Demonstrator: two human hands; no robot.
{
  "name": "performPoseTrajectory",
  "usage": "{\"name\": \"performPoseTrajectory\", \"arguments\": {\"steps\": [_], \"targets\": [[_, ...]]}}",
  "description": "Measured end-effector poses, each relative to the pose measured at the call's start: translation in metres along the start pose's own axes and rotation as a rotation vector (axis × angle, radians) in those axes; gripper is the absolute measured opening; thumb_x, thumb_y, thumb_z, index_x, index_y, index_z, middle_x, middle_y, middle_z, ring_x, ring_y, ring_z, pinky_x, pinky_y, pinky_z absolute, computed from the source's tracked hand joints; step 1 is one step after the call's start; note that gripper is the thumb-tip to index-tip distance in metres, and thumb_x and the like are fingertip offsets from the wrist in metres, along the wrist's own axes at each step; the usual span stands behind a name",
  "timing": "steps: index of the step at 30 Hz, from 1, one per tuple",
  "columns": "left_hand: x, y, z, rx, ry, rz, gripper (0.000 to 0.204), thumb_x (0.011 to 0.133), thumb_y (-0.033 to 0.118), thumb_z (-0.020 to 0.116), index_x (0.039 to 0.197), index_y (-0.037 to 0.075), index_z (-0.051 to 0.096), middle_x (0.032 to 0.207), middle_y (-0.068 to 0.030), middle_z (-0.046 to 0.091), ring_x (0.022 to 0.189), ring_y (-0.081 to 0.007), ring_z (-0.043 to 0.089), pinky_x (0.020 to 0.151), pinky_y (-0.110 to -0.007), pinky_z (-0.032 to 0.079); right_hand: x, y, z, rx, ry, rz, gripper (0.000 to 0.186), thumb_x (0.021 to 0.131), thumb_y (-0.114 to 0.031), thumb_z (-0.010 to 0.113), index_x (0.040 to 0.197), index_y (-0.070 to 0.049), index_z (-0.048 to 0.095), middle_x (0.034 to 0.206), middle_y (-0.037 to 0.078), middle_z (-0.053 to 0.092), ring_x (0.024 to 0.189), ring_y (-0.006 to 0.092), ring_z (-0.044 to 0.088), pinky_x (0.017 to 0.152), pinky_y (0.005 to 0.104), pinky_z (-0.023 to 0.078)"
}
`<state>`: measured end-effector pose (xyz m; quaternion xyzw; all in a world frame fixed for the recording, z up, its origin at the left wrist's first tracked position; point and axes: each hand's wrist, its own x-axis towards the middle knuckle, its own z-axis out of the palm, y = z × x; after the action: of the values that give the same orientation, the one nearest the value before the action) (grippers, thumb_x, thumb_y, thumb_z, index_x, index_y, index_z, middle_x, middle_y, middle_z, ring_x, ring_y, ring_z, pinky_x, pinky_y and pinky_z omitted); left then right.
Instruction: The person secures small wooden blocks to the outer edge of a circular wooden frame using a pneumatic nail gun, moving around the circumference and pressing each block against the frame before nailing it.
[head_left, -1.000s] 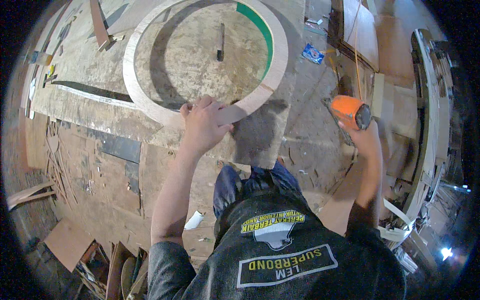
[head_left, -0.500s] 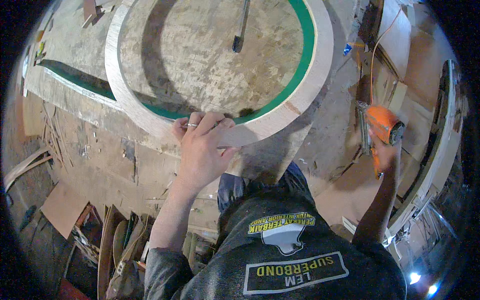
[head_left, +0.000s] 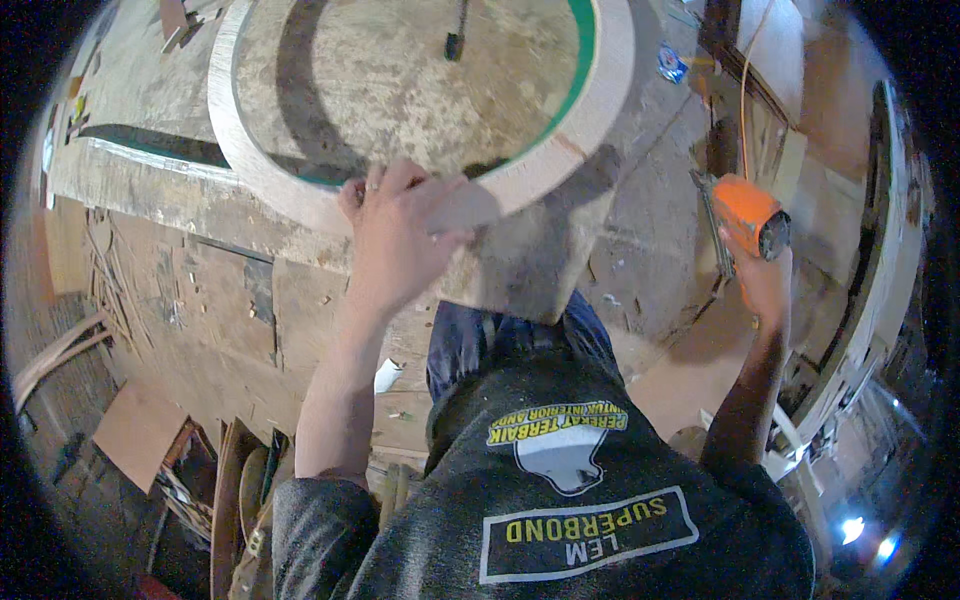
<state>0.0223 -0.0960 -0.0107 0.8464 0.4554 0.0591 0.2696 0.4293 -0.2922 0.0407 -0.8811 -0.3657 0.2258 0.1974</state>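
Observation:
A large pale wooden ring (head_left: 545, 172) with a green inner wall rests over the worn workbench (head_left: 400, 110). My left hand (head_left: 400, 235) grips its near rim, fingers curled over the inner edge and thumb at the outer side. Off to the right, my right hand (head_left: 765, 280) is wrapped round the handle of an orange nail gun (head_left: 748, 212), held apart from the ring. An orange hose (head_left: 744, 110) runs up behind the gun. Inside the ring lies a thin dark tool (head_left: 453, 46), partly cut off by the top edge.
A curved strip with a green face (head_left: 160, 152) lies left of the ring. A small blue-and-white item (head_left: 671, 65) sits to its right. Boards and long frames (head_left: 850, 290) line the right side. Wood offcuts (head_left: 140, 430) lean at lower left, with scraps on the floor.
The view has shifted, so ring and bench appear higher in the picture. The nail gun in my right hand also appears higher and slightly further left. My left hand keeps its hold on the ring.

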Motion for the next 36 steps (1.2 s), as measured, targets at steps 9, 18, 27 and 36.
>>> {"name": "performPoseTrajectory", "arguments": {"steps": [9,18,27,36], "targets": [[0.011,-0.002,0.012,0.033,-0.01,0.034,0.063,0.071,0.042,0.093,0.129,0.023,0.078,0.118,-0.0072,0.068,0.119,-0.0302,0.064,0.112,-0.057,0.029,-0.075,0.049,-0.02,-0.105,-0.038,-0.122,0.05,0.089,-0.022,0.088,0.132,-0.002,0.07,0.122,0.006,0.077,0.114,0.0172,0.07,0.101,0.0371,0.054],[0.013,-0.018,0.014,0.004,0.066,0.08,0.074,0.064,0.045,0.098,0.127,0.011,0.077,0.117,-0.0071,0.076,0.112,-0.0248,0.071,0.109,-0.045,0.04,-0.085,0.009,-0.021,0.023,-0.09,-0.252,0.054,0.085,-0.035,0.092,0.127,-0.006,0.074,0.096,0.001,0.074,0.084,0.0118,0.068,0.074,0.0318,0.055],[0.023,-0.037,0.013,-0.362,-0.074,-0.01,0.078,0.062,0.028,0.103,0.132,0.006,0.075,0.119,-0.0103,0.079,0.11,-0.0209,0.074,0.102,-0.036,0.056,-0.044,-0.062,-0.017,0.086,-0.399,-0.222,0.037,0.084,-0.038,0.092,0.105,-0.011,0.077,0.063,-0.008,0.047,0.052,0.0034,0.042,0.049,0.0243,0.031],[0.027,-0.045,0.019,-0.132,-0.001,0.006,0.088,0.061,0.046,0.1,0.14,0.017,0.073,0.13,-0.0107,0.077,0.121,-0.0272,0.072,0.111,-0.041,0.051,-0.008,-0.188,0.035,-0.126,-0.611,-0.408,0.05,0.086,-0.047,0.089,0.094,-0.001,0.072,0.08,0.01,0.06,0.071,0.0248,0.053,0.064,0.0434,0.041]]}}
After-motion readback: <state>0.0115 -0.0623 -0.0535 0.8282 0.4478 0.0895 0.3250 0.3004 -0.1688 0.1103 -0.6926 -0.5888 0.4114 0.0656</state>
